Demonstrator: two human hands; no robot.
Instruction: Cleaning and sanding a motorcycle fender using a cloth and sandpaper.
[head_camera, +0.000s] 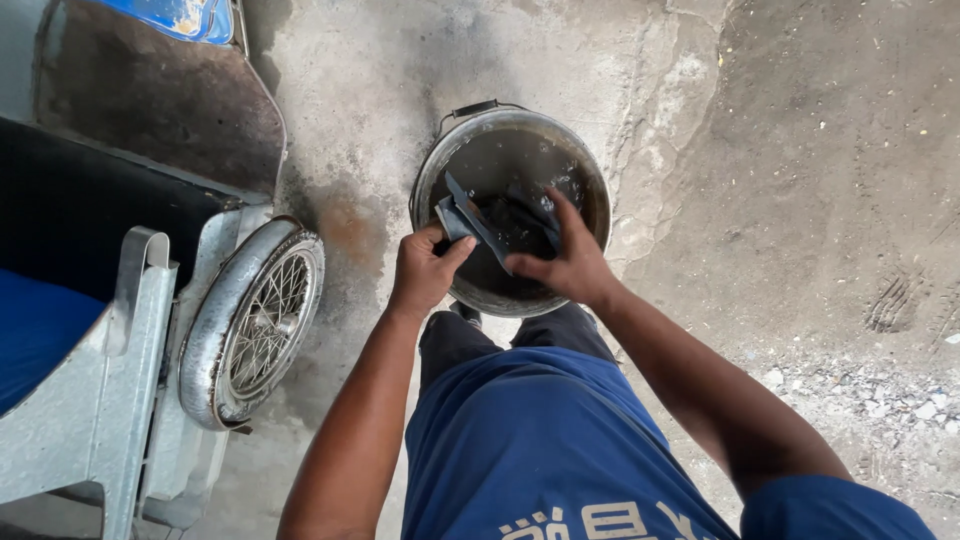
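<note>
A round metal bucket (596, 180) with dark, foamy water stands on the concrete floor in front of me. Over it, my left hand (424, 270) grips one end of a dark, flat metal part (470, 218). My right hand (570, 262) holds a dark wet cloth (520, 212) pressed against that part, fingers curled around it. Both hands are just above the water, inside the bucket's rim.
A grey vehicle with a spoked wheel (255, 322) and metal fender stands at the left, close to my left arm. Its dark floor and a blue seat (35, 330) lie farther left. Stained concrete (800, 200) stretches right, with gravel at the lower right.
</note>
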